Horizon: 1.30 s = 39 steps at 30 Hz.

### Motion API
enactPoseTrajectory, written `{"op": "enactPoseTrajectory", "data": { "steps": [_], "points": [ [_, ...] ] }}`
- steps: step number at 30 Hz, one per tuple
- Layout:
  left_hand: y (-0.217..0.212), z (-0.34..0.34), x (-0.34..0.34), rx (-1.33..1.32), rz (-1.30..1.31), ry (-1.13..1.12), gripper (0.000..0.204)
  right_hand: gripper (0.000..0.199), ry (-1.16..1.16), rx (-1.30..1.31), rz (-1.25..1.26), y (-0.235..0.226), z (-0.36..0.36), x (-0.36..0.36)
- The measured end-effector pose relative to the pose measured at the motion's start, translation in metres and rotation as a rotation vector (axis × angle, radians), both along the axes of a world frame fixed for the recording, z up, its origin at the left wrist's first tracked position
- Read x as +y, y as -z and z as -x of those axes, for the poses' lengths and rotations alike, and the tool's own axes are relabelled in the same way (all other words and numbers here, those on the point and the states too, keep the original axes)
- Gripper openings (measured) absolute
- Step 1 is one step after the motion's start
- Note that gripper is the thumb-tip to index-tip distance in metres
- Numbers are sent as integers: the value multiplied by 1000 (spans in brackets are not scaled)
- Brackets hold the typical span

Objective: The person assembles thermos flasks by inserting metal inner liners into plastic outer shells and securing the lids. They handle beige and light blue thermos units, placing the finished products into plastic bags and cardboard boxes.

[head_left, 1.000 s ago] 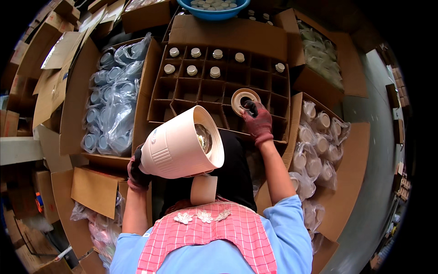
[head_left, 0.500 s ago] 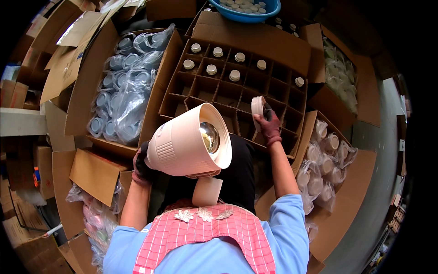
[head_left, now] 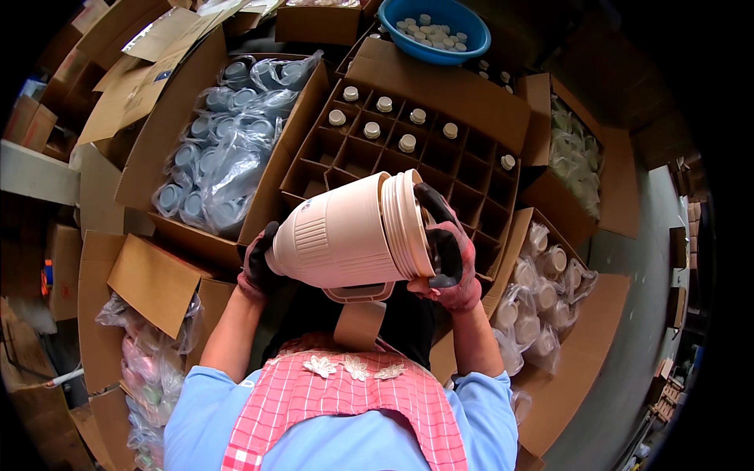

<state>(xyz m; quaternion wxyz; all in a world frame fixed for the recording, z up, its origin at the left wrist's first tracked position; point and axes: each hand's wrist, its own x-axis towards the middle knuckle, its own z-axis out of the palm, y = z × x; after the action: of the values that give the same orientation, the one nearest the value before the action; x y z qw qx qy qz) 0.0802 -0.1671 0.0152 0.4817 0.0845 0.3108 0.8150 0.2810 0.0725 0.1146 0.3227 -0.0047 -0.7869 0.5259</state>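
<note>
1. One cream plastic flask body (head_left: pixel 338 243), ribbed on its side, lying on its side in front of my chest above the divided carton (head_left: pixel 428 133). I hold it horizontal so that its open mouth faces my right.
2. My left hand (head_left: pixel 258 263) (dark glove) is closed round the narrow base end, bracing it.
3. My right hand (head_left: pixel 448 251) (pinkish glove with dark fingers) is cupped and clamped against the wide rim, pressing on what looks like a ring-shaped collar (head_left: pixel 408 228); I cannot tell whether it is seated.
4. One flat cream handle (head_left: pixel 359 314) hangs from the underside.
5. Divided carton: eight white-capped bottles (head_left: pixel 373 129) visible in its cells; the near cells look empty.
6. One blue basin (head_left: pixel 436 27) of small white caps, beyond the carton (too many to count).
7. One box of plastic-wrapped grey pieces (head_left: pixel 220 149), on my left.
8. One box of bagged cream parts (head_left: pixel 542 290), on my right.
</note>
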Motion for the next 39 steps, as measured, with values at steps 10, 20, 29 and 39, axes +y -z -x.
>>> {"op": "enactPoseTrajectory", "data": {
  "steps": [10, 20, 29, 39],
  "points": [
    [-21, -6, 0, 6, 29, 70, 24, 60, -30, 62, -143, -14, -11, -11],
    [-6, -8, 7, -124, 8, 163, 24, 62, -6, 67, -202, -12, -22, -12],
    [-42, -27, 27, 28, 221, 196, 33, 61, 37, 74, -240, -17, -26, -9],
    [-12, -22, 29, 459, 203, 278, 39, 55, -38, 126, -459, -31, -32, -7]
  ]
}}
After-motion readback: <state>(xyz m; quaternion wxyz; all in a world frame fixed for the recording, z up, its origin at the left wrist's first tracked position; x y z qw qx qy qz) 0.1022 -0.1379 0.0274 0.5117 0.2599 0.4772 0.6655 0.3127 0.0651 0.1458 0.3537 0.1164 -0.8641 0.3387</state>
